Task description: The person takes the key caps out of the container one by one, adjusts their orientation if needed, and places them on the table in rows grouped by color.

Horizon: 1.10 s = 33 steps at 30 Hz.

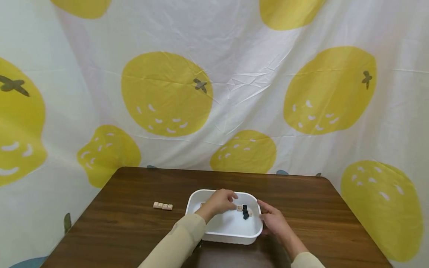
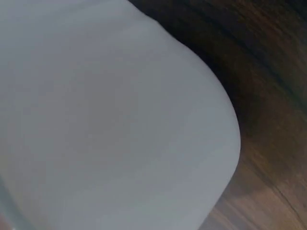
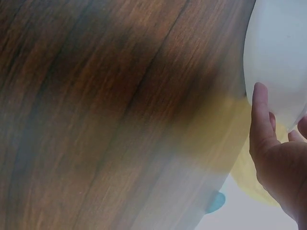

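My left hand [image 1: 219, 203] reaches over a white plastic tub [image 1: 228, 235], its thumb and index finger spread apart beside a pale beige keycap [image 1: 239, 208]. Next to that lie a black keycap [image 1: 244, 207] and a small black piece [image 1: 246, 214] whose kind is unclear. At the tub's right end, my right hand [image 1: 275, 222] holds the wall by the rim. In the right wrist view, a finger of it lies along the tub's outer side [image 3: 278, 57]. The left wrist view has only the tub's outer wall [image 2: 120, 120], so the left fingers are hidden there.
A short row of beige keycaps [image 1: 163, 206] lies on the brown wooden table [image 1: 134, 230], left of the tub. Behind the table hangs a white curtain [image 1: 234, 74] with large yellow lemons. Another beige piece [image 1: 202, 204] shows inside the tub behind the left forearm.
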Available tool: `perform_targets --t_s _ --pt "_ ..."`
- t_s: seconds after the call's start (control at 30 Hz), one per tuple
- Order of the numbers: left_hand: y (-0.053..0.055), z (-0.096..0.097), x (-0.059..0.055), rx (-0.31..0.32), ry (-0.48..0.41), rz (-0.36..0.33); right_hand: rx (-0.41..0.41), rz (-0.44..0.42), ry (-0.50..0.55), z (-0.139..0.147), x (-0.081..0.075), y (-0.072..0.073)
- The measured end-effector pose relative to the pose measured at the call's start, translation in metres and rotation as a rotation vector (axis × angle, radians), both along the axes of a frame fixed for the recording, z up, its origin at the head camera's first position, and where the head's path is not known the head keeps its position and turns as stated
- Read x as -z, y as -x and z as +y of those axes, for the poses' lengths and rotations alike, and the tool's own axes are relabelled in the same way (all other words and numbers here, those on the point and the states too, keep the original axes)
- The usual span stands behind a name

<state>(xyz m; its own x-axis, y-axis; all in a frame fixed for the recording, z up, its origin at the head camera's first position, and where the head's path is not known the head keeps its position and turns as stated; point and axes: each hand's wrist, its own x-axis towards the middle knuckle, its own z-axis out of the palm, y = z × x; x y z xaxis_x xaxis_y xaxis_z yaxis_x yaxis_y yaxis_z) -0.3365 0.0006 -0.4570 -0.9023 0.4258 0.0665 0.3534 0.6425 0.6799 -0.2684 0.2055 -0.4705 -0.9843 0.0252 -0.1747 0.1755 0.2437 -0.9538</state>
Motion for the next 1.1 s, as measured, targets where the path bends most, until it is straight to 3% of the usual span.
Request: perform_targets --t_s 0.23,0.47,0.67,0.83,1.1 --pt "0.006 0.01 0.011 -0.003 0.121 0.028 0.008 -0.001 0.003 -0.002 -0.003 -0.001" --pt "0.005 0.021 0.02 -0.05 0.18 0.029 0.002 -0.016 -0.005 -0.002 -0.004 -0.002" --pt "0.006 0.025 0.025 -0.062 0.25 0.093 0.004 -0.007 -0.005 -0.001 -0.003 -0.001" --pt "0.006 0.024 0.028 -0.04 0.265 0.13 0.01 0.001 -0.008 -0.001 -0.001 0.0" --pt "0.006 0.025 0.033 -0.071 0.274 0.131 0.01 -0.001 -0.003 0.0 0.0 0.001"
